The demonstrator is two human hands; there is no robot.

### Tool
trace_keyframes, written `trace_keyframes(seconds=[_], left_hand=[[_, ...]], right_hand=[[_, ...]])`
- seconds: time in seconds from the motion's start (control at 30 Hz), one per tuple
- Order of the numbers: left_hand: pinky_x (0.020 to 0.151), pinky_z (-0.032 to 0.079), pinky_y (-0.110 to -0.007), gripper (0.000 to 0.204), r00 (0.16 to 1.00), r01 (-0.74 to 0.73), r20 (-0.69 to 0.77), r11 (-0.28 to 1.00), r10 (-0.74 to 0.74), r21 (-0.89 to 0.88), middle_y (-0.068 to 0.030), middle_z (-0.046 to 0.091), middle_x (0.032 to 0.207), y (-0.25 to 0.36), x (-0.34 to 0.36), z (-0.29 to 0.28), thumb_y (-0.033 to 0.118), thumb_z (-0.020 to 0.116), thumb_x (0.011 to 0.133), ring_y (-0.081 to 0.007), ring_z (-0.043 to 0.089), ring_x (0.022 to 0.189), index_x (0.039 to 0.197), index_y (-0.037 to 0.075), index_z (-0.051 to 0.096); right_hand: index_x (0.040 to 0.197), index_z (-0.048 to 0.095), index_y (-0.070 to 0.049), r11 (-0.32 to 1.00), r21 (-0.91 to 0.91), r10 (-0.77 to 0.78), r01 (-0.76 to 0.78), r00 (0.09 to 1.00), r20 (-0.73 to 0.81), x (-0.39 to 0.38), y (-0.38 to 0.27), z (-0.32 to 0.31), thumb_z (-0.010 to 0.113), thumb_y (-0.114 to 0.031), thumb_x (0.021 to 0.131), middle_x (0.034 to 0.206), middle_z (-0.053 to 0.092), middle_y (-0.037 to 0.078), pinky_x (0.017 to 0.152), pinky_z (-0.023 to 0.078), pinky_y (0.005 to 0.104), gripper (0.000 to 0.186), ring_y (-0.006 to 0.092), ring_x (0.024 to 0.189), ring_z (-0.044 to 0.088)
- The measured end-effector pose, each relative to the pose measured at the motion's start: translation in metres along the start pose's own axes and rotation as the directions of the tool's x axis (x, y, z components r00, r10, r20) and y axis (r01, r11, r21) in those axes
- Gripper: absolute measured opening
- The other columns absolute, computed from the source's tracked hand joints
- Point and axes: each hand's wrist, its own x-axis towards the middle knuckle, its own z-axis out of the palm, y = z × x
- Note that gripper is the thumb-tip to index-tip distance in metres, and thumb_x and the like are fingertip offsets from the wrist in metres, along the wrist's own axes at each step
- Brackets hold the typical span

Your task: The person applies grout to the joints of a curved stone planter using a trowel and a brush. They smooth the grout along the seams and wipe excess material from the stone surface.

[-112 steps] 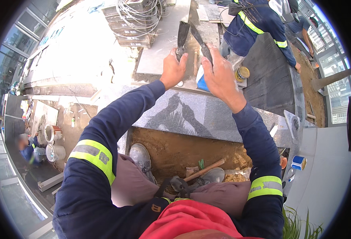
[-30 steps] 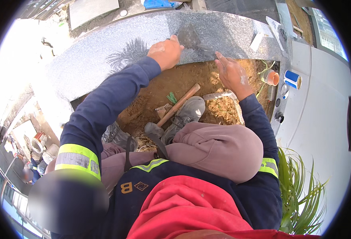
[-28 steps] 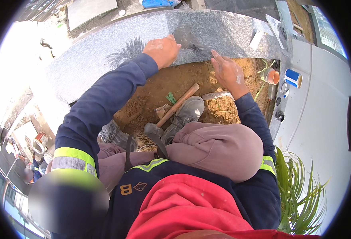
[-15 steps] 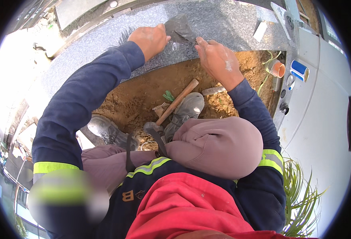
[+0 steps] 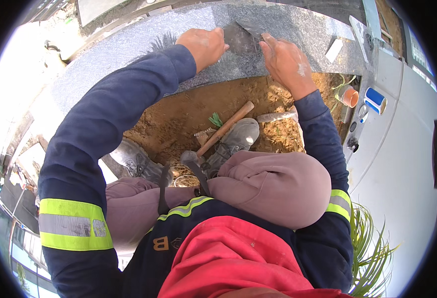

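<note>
My left hand [image 5: 203,45] is closed around a dark scraper, mostly hidden by my fingers, over the speckled grey stone slab [image 5: 129,58]. Just right of it lies a dark, flat patch or blade [image 5: 241,40] on the slab; which of these it is I cannot fully tell. My right hand [image 5: 284,62] grips a second thin dark scraper [image 5: 258,32], slanting up and left onto that patch. Both hands have pale dust on the skin. Below the slab's near edge, a wooden-handled mallet [image 5: 226,128] lies across brown soil [image 5: 174,116] between my shoes.
At right stand an orange pipe end [image 5: 350,98] and a blue-and-white can [image 5: 375,100] beside a grey wall panel [image 5: 397,159]. A white strip [image 5: 333,50] and a pale flat piece [image 5: 358,35] lie on the slab. A leafy plant [image 5: 365,248] is at lower right.
Both dark tools were raised in the air earlier; they are down on the slab now. The view has tilted downward. Over the last half second both hands shifted slightly right and up.
</note>
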Motion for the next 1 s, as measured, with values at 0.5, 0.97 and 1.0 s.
trace_keyframes(seconds=[0.5, 0.97, 1.0], left_hand=[[0.055, 0.058, -0.044, 0.043, 0.993, 0.087, 0.086, 0.995, -0.082, -0.057, -0.0169, 0.067, 0.065, 0.003, 0.0, -0.001, 0.04, 0.049, 0.108, -0.0349, 0.071, 0.062, 0.108, -0.003, 0.055], [0.089, 0.054, -0.048, 0.051, 0.881, 0.474, 0.227, 0.763, -0.416, -0.441, -0.0302, 0.069, 0.108, 0.075, -0.02, -0.039, 0.032, 0.051, 0.107, -0.0424, 0.07, 0.106, 0.134, -0.011, 0.048], [0.084, 0.055, -0.046, 0.048, 0.867, 0.463, 0.152, 0.658, -0.474, -0.594, -0.0282, 0.069, 0.104, 0.086, -0.024, -0.018, 0.029, 0.051, 0.107, -0.0384, 0.071, 0.098, 0.133, -0.011, 0.048]], right_hand=[[0.115, 0.072, -0.007, 0.999, 0.006, 0.032, -0.032, 0.999, 0.018, 0.009, -0.006, 0.0, 0.054, -0.028, 0.103, 0.087, 0.073, 0.02, 0.072, 0.058, 0.0521, 0.03, 0.0414, 0.081, 0.071], [0.132, 0.064, -0.002, 0.915, 0.253, 0.364, -0.314, 0.913, -0.183, -0.044, 0.009, 0.009, 0.047, -0.034, 0.107, 0.106, 0.071, 0.029, 0.091, 0.052, 0.0534, 0.044, 0.0466, 0.101, 0.068], [0.132, 0.064, -0.002, 0.9, 0.299, 0.384, -0.318, 0.902, -0.197, -0.058, 0.005, 0.011, 0.047, -0.033, 0.107, 0.106, 0.071, 0.029, 0.091, 0.052, 0.0536, 0.044, 0.0469, 0.101, 0.068]])
